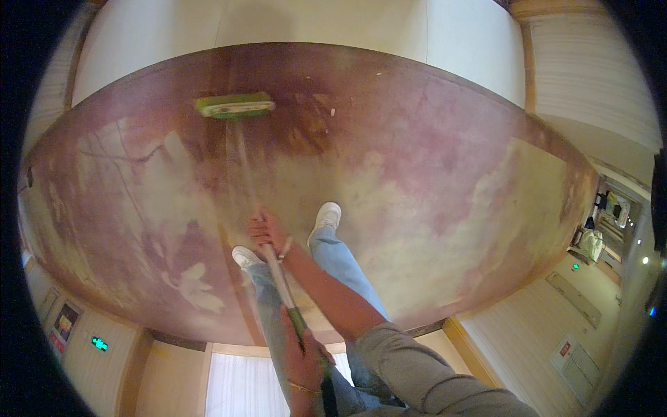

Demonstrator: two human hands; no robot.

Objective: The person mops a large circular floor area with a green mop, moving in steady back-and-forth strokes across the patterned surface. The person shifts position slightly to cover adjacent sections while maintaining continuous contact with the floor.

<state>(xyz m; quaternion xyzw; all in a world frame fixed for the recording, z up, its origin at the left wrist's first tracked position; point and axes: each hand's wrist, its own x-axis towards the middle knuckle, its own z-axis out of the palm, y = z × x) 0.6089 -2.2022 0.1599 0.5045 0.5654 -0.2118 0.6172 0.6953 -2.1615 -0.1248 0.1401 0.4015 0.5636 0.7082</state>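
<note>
Both my hands are closed round the long pole (281, 279) of a mop. My right hand (266, 231) grips it partway along, in front of my legs. Lower down, my left hand (303, 361) wraps round the green and dark end of the pole, close to my body. The mop head (236, 105), flat with a green edge and a pale top, rests on the patterned carpet-like floor (431, 181) ahead and to the left. It is slightly smeared by motion. Small pale scraps (333, 111) lie on the floor to the right of it.
My white shoes (328, 215) stand apart on the floor, behind the mop head. A pale wall (319, 24) runs along the far side. On the right the corridor leads to a light-coloured bag (590, 244) and other items. A green lit sign (99, 344) is at lower left.
</note>
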